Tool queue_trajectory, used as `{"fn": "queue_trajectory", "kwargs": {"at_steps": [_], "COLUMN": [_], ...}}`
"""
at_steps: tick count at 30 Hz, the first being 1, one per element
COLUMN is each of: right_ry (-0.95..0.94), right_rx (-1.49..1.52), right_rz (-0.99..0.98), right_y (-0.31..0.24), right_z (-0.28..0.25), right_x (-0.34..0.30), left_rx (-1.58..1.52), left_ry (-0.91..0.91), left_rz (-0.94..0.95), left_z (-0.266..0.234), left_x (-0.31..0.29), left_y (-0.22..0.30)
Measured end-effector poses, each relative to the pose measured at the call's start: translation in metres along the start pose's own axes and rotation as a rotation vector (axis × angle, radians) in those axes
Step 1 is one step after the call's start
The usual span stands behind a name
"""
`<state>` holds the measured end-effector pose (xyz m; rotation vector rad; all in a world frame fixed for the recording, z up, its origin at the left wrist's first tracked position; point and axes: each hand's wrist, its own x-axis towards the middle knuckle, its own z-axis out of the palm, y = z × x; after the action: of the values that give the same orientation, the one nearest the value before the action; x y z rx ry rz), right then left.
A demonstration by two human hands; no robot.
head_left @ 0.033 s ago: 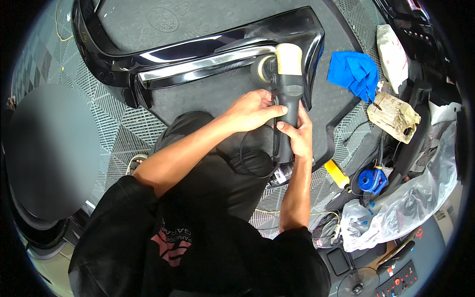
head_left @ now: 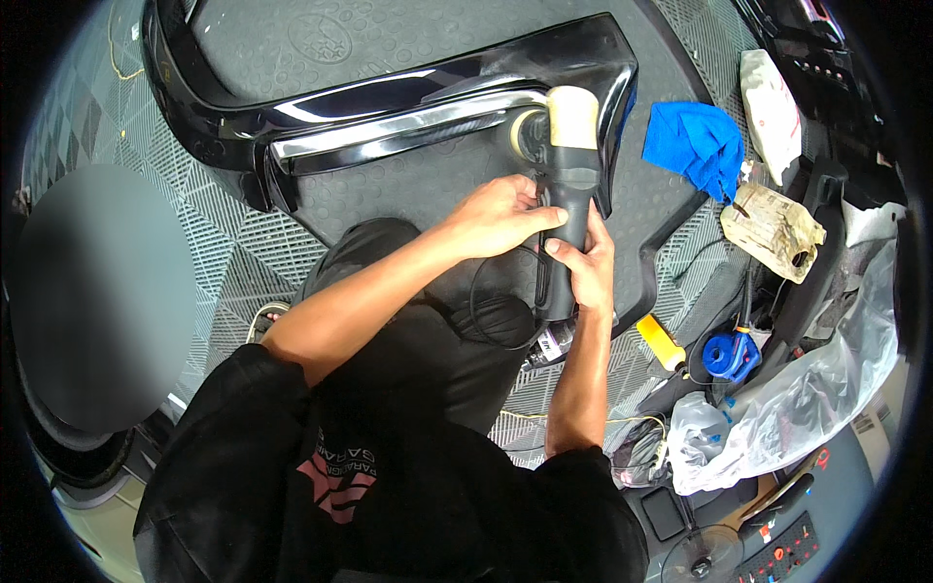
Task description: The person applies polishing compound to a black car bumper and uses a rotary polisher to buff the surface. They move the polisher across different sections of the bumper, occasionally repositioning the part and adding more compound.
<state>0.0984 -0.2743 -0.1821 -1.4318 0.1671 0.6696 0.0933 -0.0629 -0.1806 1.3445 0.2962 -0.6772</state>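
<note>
- Right hand (head_left: pixel 590 267) curls around the lower handle of a black, cream-topped power polisher (head_left: pixel 573 180).
- Left hand (head_left: pixel 498 216), at nine o'clock, lays its thumb on the polisher's body; its fingertips are hidden.
- Polisher sits beside the right end of a glossy black panel (head_left: pixel 418 83), which stretches toward ten o'clock; contact unclear.
- Blue cloth (head_left: pixel 690 141), two o'clock.
- Yellow bottle (head_left: pixel 661 342), five o'clock.
- Stained canister (head_left: pixel 775 231), three o'clock.

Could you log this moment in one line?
Left hand: holding power tool; right hand: also holding it; tool head: by right end of glossy black panel, contact unclear; blue cloth: farther right
</note>
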Motion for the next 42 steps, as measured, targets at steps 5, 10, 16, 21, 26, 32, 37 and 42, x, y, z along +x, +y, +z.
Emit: {"fn": "queue_trajectory", "kwargs": {"at_steps": [5, 10, 16, 21, 26, 32, 37, 42], "right_ry": [0.037, 0.122, 0.165, 0.159, 0.152, 0.101, 0.065, 0.013], "right_rx": [0.008, 0.014, 0.006, -0.031, -0.045, -0.072, -0.09, -0.096], "right_rz": [-0.062, -0.021, -0.011, -0.022, -0.041, -0.036, 0.033, 0.063], "right_y": [0.0, -0.003, -0.006, -0.012, -0.01, -0.001, 0.008, 0.011], "right_z": [0.004, 0.011, 0.022, 0.029, 0.035, 0.037, 0.044, 0.058], "right_x": [-0.007, -0.024, -0.023, -0.023, -0.017, -0.011, -0.018, -0.025], "left_rx": [0.042, 0.182, 0.202, 0.214, 0.222, 0.209, 0.159, -0.008], "left_ry": [-0.04, -0.025, -0.012, 0.002, 0.06, 0.144, 0.056, 0.354], "left_rz": [0.006, 0.025, 0.02, 0.021, 0.046, 0.098, -0.049, 0.075], "left_z": [0.008, 0.012, 0.007, 0.002, -0.001, -0.009, -0.029, -0.106], "left_x": [0.005, -0.001, -0.01, -0.015, -0.012, -0.017, -0.04, -0.099], "left_y": [0.003, -0.001, 0.007, 0.011, 0.003, -0.005, -0.014, -0.064]}}
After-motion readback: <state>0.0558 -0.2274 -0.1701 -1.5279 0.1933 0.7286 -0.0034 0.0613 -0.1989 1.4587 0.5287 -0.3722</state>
